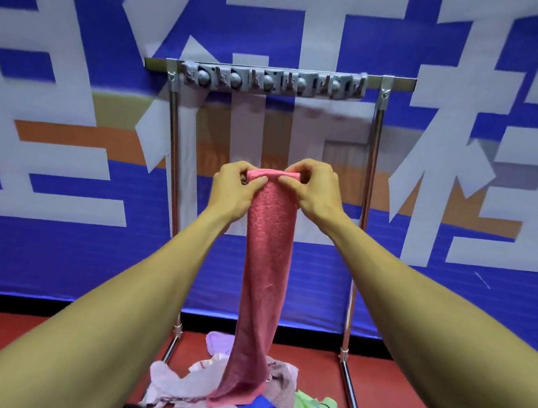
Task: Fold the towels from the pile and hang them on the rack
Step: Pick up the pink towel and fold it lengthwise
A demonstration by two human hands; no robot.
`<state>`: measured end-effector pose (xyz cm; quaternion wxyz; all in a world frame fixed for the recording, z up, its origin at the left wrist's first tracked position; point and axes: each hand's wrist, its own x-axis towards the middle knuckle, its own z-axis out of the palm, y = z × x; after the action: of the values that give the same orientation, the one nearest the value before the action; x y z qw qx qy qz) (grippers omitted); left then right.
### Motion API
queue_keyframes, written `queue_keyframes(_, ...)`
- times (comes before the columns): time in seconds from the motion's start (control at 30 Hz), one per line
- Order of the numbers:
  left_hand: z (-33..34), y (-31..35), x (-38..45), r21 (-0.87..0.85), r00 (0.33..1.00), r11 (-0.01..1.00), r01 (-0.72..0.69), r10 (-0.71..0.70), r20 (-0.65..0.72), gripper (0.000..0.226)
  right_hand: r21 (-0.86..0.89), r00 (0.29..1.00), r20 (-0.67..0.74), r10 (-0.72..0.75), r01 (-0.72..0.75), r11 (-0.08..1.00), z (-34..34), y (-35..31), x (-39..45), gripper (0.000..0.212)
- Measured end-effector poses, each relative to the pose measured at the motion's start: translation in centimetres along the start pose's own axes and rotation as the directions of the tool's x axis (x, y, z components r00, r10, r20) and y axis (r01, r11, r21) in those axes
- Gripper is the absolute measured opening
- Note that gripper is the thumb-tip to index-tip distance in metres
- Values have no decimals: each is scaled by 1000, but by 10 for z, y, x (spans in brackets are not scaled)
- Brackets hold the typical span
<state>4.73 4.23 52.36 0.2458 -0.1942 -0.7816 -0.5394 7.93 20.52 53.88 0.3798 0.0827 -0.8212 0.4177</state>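
Towel (268, 267) — pinched, seemingly folded — both hands.

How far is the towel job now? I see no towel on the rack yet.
Done: nothing hangs on the rack yet; its grey clip bar is bare. In hand: the left hand and right hand pinch the top edge of a pink towel, folded into a long narrow strip that hangs down to the pile. Left: hang this towel, then fold and hang the towels on the floor.
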Motion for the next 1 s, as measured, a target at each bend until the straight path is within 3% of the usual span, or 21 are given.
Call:
queue_keyframes(0.1, 9, -21, -8, -89, 996, 993, 81, -79, 31, 14, 51, 1000, 7, 31, -31, 998, 16, 13, -5, 11)
queue_keyframes(0.2, 15, -34, -12, -221, 971, 955, 197, -159, 177, 25, 79, 998, -56, 26, -21, 997, 26, 19, 1, 11)
queue_keyframes(0.27, 13, -30, -3, -196, 965, 963, 185, -141, 220, 23, 145, 994, -100, 35, -21, 989, 25, 15, 13, 14)
queue_keyframes(0.33, 10, -19, 15, -208, 981, 967, 143, -112, 156, 14, 210, 996, -83, 41, -23, 978, 24, 15, 26, 23)
queue_keyframes(0.43, 6, 0, 39, -259, 993, 961, 94, -73, 89, 25, 285, 977, 161, 137, -179, 942, 24, 22, 26, 35)
queue_keyframes(0.53, 4, 12, 57, -291, 995, 953, 82, -63, 73, 26, 330, 870, 446, 210, -378, 865, 27, 34, 14, 35)
queue_keyframes(0.67, 11, 8, 64, -277, 991, 954, 118, -131, -26, 21, 348, 874, 428, 230, -394, 850, 30, 39, 6, 18)
queue_keyframes(0.73, 17, 0, 49, -301, 979, 932, 200, -205, 13, 30, 325, 869, 424, 255, -408, 853, 34, 41, 1, 20)
queue_keyframes(0.87, 29, -29, -6, -362, 870, 800, 478, -373, 323, 43, 287, 865, 398, 306, -435, 854, 48, 49, -7, 35)
queue_keyframes(1.0, 40, -79, -50, -307, 773, 718, 624, -510, 378, 53, 239, 825, 375, 422, -526, 816, 58, 59, -11, 33)
